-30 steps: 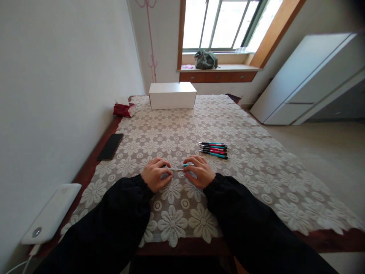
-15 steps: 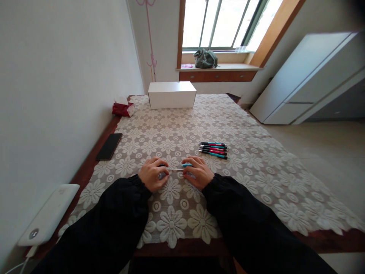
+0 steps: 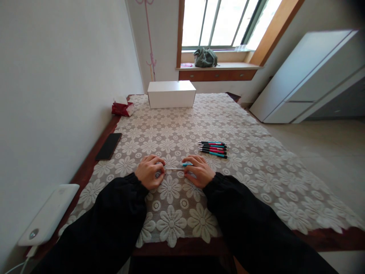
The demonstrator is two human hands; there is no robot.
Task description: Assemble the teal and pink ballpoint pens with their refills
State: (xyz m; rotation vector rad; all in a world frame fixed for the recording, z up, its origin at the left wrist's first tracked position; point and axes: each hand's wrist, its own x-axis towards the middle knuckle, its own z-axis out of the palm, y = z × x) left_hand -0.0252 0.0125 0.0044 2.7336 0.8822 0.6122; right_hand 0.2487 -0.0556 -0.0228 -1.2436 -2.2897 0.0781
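My left hand (image 3: 150,172) is closed in a pinch low over the lace tablecloth. A dark pen part showed in its fingers a moment ago; now the fingers mostly hide it. My right hand (image 3: 199,172) is pinched on a teal pen barrel (image 3: 186,164), which pokes out past the fingertips. Between the two hands runs a thin pale rod (image 3: 174,168), looking like a pen refill, its ends reaching the fingertips on both sides. Beyond my right hand lies a row of several pens (image 3: 212,149) in black, teal and red.
A white box (image 3: 171,95) stands at the table's far end. Along the left side are a red tissue pack (image 3: 122,109), a dark phone-like slab (image 3: 108,146) and a white device (image 3: 49,213) with a cable. The flowered lace tablecloth (image 3: 171,224) covers the wooden table.
My left hand has shifted slightly left, away from the right one, and more of the thin rod shows between them. The dark part at its fingertips is now hidden. My right hand barely moved.
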